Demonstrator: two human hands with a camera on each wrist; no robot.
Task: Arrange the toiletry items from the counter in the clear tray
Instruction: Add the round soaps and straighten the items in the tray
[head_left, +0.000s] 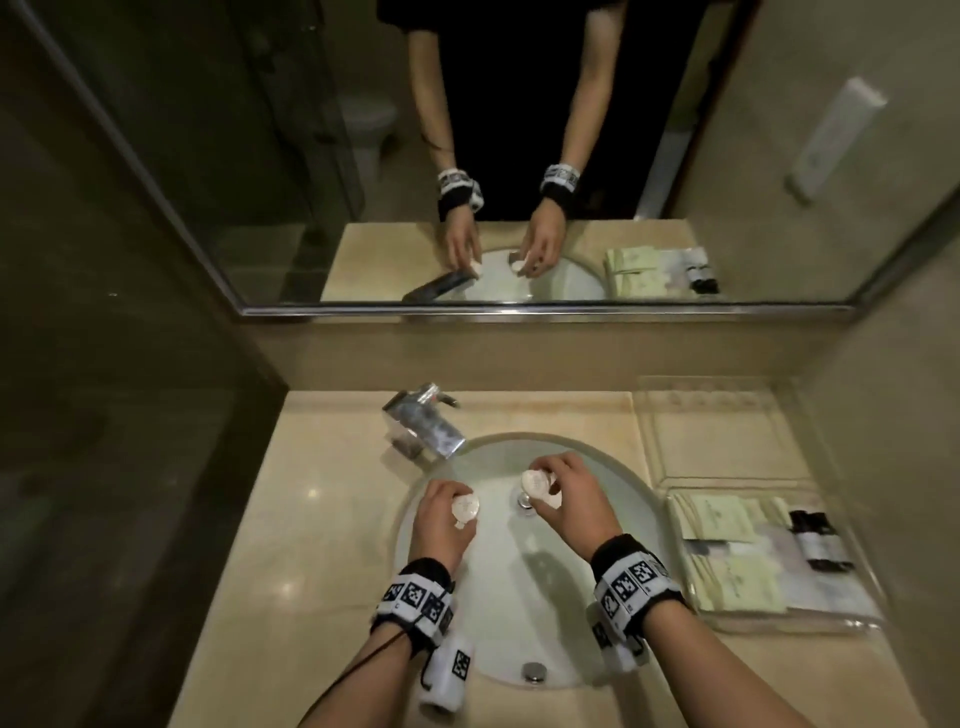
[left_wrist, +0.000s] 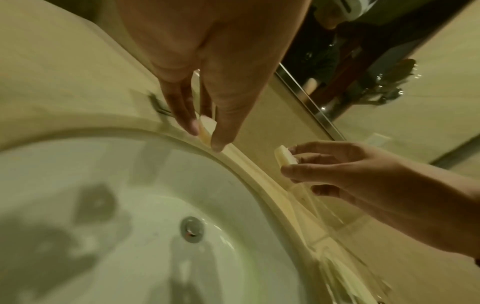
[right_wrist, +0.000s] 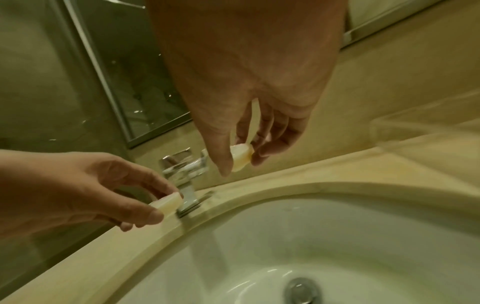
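The left hand (head_left: 439, 519) is pinching a small round white soap (head_left: 465, 507) over the white sink (head_left: 519, 597). The right hand (head_left: 563, 493) is pinching another soap (head_left: 535, 481). Carry both gently right into the clear plastic tray (head_left: 727, 441) on the desk (head_left: 311, 493).

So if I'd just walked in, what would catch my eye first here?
Probably the two hands held out over the white sink, each pinching a small round white soap: the left hand holds one, the right hand the other. Next, the big mirror above repeats the hands, and a clear tray right of the sink holds pale packets and small dark bottles.
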